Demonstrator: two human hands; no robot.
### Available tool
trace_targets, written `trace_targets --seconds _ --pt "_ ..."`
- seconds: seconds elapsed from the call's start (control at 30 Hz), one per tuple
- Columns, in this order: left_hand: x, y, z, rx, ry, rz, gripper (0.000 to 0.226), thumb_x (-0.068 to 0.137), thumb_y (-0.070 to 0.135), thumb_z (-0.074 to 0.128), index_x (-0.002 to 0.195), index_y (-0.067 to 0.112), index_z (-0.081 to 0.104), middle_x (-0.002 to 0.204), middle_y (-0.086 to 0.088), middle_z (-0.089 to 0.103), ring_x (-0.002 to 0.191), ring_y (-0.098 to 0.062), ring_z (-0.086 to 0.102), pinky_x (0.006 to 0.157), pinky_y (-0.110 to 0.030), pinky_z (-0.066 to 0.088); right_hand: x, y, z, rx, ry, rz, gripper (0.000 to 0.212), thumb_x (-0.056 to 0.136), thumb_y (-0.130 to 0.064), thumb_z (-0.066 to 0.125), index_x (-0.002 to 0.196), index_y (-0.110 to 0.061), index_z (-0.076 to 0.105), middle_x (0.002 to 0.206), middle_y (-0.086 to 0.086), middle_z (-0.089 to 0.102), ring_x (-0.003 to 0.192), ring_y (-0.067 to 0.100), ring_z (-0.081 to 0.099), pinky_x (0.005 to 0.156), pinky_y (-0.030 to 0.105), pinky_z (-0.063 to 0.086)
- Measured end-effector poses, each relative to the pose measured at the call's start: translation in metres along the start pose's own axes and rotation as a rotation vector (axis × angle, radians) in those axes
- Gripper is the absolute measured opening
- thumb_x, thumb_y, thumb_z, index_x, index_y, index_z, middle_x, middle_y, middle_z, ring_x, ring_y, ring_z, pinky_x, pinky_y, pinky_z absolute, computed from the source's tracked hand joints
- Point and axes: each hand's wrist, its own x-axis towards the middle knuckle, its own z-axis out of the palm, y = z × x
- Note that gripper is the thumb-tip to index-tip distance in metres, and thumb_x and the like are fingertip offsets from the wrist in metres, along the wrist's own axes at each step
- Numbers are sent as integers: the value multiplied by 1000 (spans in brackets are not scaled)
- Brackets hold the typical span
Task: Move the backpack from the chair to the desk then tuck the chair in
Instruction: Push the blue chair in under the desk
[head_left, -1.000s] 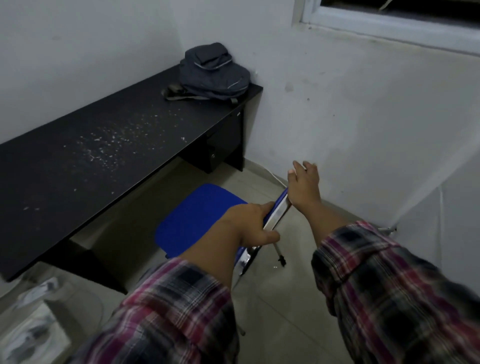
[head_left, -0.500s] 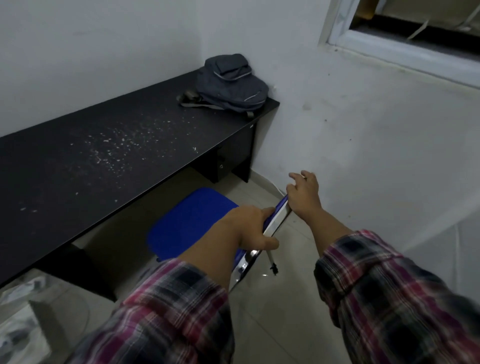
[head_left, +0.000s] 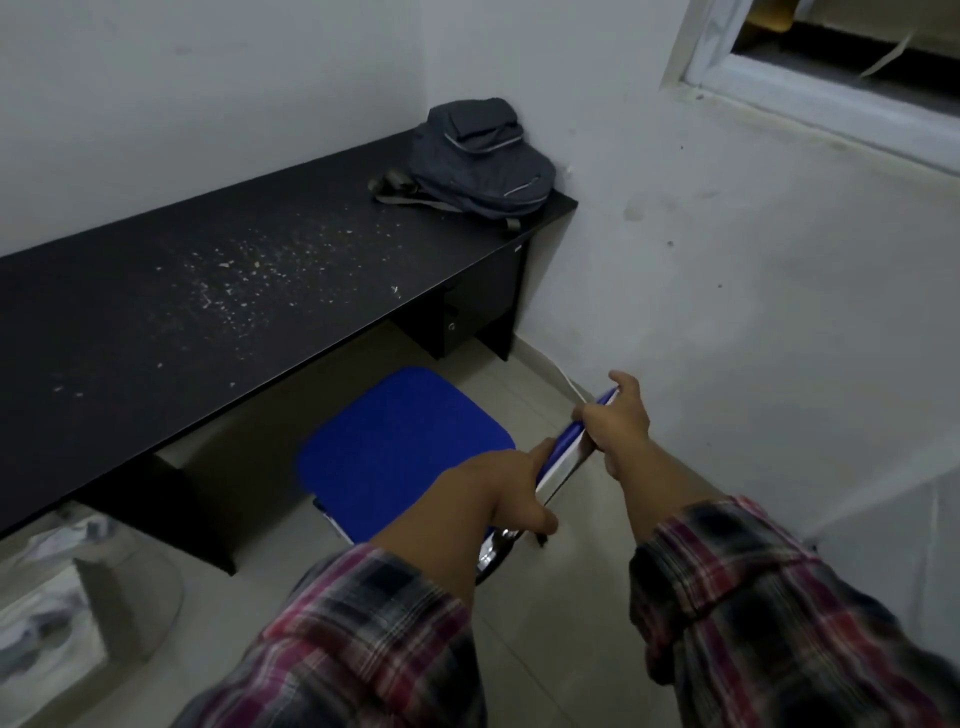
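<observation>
A long black desk (head_left: 156, 322) runs along the white wall into the corner, its top speckled with pale flecks and crumbs through the middle. No brand, label or writing can be read anywhere on it or on anything else in view. A drawer unit (head_left: 457, 322) hangs under the desk's far end, close to the corner. The blue chair (head_left: 400, 447) stands on the tiled floor in front of the desk, its padded seat partly under the desk's front edge and its backrest toward the person. The grey backpack (head_left: 483, 156) lies on the far end of the desk top, pushed into the corner, with its straps spilling toward the desk's middle. Both arms reach forward in plaid sleeves (head_left: 753, 597). The left hand (head_left: 511, 491) is wrapped around the nearer part of the backrest's top edge, thumb down on the back side. The right hand (head_left: 618, 421) is closed on the farther part of the same edge, fingers curled over it. A window frame (head_left: 810, 88) sits high on the right wall.
</observation>
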Motion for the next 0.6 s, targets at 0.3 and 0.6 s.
trace_targets --seconds 0.3,0.6 --pt "-22 -33 -39 218 172 -53 93 79 33 63 153 33 7 114 -11 66 90 -27 66 79 -43 58 9 -33 46 226 -125 31 63 85 -1 63 133 -33 37 109 9 46 74 19 55 60 33 54" --pt "-43 -93 -49 249 281 -295 81 88 16 53 152 37 9 111 -9 62 72 -21 49 58 -35 38 6 -50 111 160 -185 -61 66 86 -20 65 140 -32 29 130 14 49 101 28 57 88 43 55"
